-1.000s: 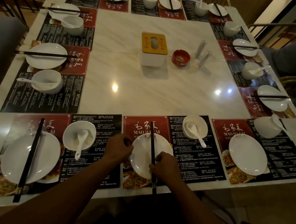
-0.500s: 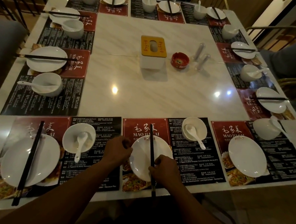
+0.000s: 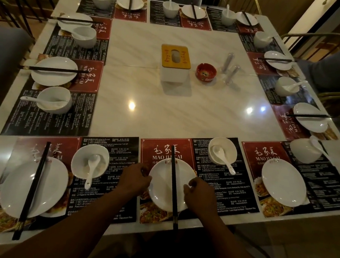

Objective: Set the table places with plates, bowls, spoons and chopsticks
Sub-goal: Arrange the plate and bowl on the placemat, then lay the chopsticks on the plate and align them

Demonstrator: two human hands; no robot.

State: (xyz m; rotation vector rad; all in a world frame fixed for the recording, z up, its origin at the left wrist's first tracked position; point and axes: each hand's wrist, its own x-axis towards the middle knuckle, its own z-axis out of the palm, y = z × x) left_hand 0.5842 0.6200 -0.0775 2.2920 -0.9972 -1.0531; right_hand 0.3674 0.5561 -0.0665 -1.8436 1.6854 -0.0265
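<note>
Dim room, white marble-pattern square table (image 3: 146,111) with printed placemats round its rim; landmark = white tissue box with yellow wooden lid (image 3: 175,63) at table centre.

Hard to read: two clear tube-like items (image 3: 230,70) right of the box are blurred, can't tell what they are; the red round ashtray (image 3: 206,72) just right of the box has illegible lettering; placemat small print is unreadable; chairs left and right of the box are cut off by the frame; both forearms cover the table edge on the near side of the box.

Task item: white round ceramic plate (image 3: 161,180), straight toward the camera from the box, on the red-and-black paper placemat (image 3: 231,185); a pair of black chopsticks (image 3: 173,185) lies across the plate's middle; long axis points at the box, almost straight; far tips sit on the mat's red panel, near ends overhang the table edge.

Left hand (image 3: 135,181): fingers curled, pinching the plate's left rim; right hand (image 3: 198,195): fingers curled on the plate's right rim, just right of the chopsticks and not touching them; thumb position under the rim can't be told.

White ceramic bowl (image 3: 220,152) between box and plate, offset right; white ceramic spoon (image 3: 223,158) in it, handle pointing away from the box and rightward.
</note>
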